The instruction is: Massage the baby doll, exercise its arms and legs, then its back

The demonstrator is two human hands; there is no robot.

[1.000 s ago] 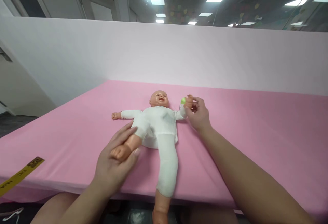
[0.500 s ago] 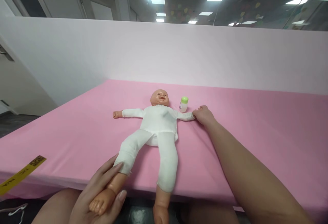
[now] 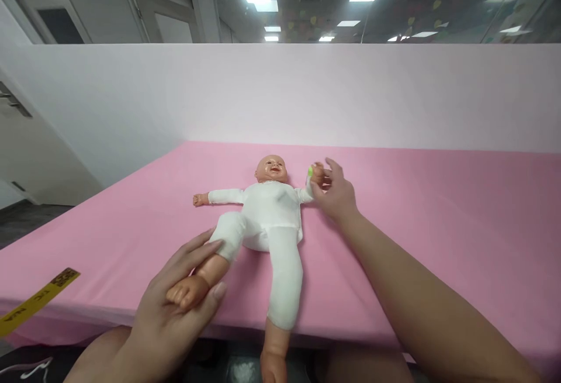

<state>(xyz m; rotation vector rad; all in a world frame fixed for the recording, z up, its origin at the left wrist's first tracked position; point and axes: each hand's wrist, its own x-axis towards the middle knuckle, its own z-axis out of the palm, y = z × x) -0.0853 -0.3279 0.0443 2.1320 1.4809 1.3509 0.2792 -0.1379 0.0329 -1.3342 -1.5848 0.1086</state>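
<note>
A baby doll in a white cloth suit lies face up, its head towards the white wall. My left hand is wrapped round the lower leg on the left side, with the bare foot over the palm; that knee is bent. With my right hand I grip the doll's arm on the right near the wrist, and its hand points up. Just behind that arm a small bottle with a green cap is mostly hidden. The other leg lies straight, its foot hanging past the table's edge.
A pink cover spreads over the table, which meets a low white wall at the back. A yellow label strip is at the front left. My knees are below the near edge.
My left hand has pushed the doll's leg up and forward, bending its knee more. My right hand has raised the doll's forearm inward, in front of the bottle.
</note>
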